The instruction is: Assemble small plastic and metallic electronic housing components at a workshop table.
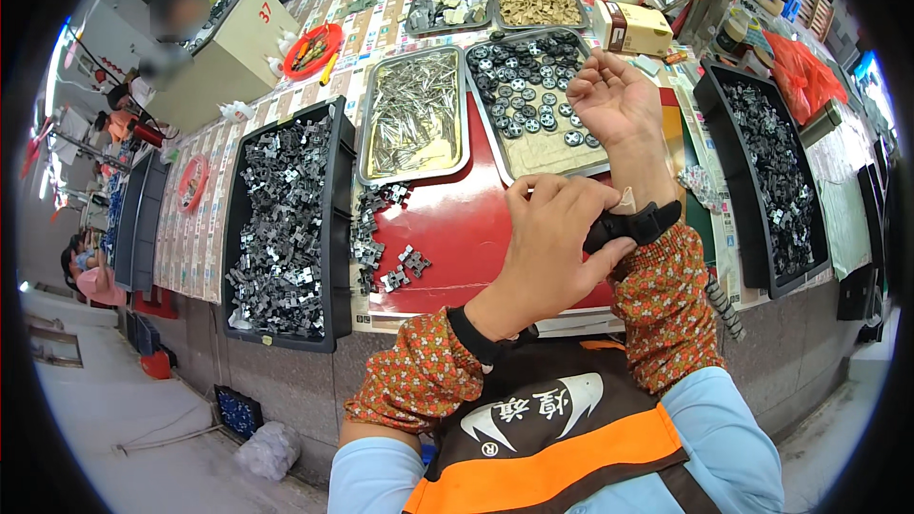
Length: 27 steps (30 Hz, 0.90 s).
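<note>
**Left hand on the black wrist strap, over a bench crowded with parts trays**

Trays fill the upper two thirds of the frame. At left centre sits a black plastic bin of grey metal clips point(286, 228); beside it a shallow steel tray of thin silver pins point(415, 114), then a steel tray of round black discs point(533, 95) at upper centre. Another long black bin of dark small parts point(773, 181) runs down the right side. A loose scatter of grey clips point(381, 238) lies on the red mat point(447, 228) at centre, just left of the hands. A cream cardboard box point(633, 27) stands near the top.

The only bare stretch is the red mat between the trays and the bench's near edge, which crosses the lower middle of the frame; below it is the grey floor.

The right hand point(614, 100) is raised over the disc tray, palm turned up, fingers loosely curled and holding nothing. The black wrist strap point(636, 226) circles its forearm right of centre. The left hand point(552, 238) reaches across, fingers bent and pinched onto the strap's end, thumb beneath. Both forearms wear orange patterned sleeve covers point(666, 305).
</note>
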Tool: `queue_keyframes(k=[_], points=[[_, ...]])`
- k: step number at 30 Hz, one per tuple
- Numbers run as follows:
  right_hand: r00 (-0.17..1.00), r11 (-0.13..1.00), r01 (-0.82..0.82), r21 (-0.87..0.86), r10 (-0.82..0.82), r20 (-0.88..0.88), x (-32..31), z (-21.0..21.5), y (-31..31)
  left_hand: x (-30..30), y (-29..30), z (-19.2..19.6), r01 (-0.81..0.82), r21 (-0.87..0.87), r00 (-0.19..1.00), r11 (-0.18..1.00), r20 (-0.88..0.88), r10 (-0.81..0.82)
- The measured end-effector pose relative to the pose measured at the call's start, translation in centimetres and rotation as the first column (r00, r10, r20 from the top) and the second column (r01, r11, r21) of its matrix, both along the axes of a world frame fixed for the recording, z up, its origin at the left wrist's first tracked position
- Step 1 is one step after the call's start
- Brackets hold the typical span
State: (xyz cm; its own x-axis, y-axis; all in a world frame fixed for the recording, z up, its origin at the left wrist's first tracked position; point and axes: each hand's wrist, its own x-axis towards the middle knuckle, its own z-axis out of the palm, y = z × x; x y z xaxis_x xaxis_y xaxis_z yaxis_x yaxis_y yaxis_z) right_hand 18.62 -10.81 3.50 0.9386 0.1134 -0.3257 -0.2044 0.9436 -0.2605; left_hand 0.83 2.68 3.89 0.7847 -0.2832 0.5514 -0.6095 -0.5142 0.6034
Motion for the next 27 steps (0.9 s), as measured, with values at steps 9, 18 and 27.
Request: queue_keyframes(k=[9, 18, 27], points=[[0.992, 0.985, 0.122, -0.125, -0.124, -0.008, -0.3, -0.7, 0.8, -0.4, 0.7, -0.5, 0.117, 0.05, 0.98, 0.992, -0.167, -0.107], [0.868, 0.611, 0.476, -0.633, -0.209, 0.45, -1.1, -0.9, 2.8, -0.7, 0.3, -3.5, 0.241, -0.004, 0.908, 0.97, -0.351, -0.227], [0.671, 0.178, 0.721, -0.669, 0.062, 0.739, -1.6, -0.9, 3.8, -1.7, -0.1, -3.9, -0.011, -0.261, 0.893, 0.965, -0.436, -0.108]])
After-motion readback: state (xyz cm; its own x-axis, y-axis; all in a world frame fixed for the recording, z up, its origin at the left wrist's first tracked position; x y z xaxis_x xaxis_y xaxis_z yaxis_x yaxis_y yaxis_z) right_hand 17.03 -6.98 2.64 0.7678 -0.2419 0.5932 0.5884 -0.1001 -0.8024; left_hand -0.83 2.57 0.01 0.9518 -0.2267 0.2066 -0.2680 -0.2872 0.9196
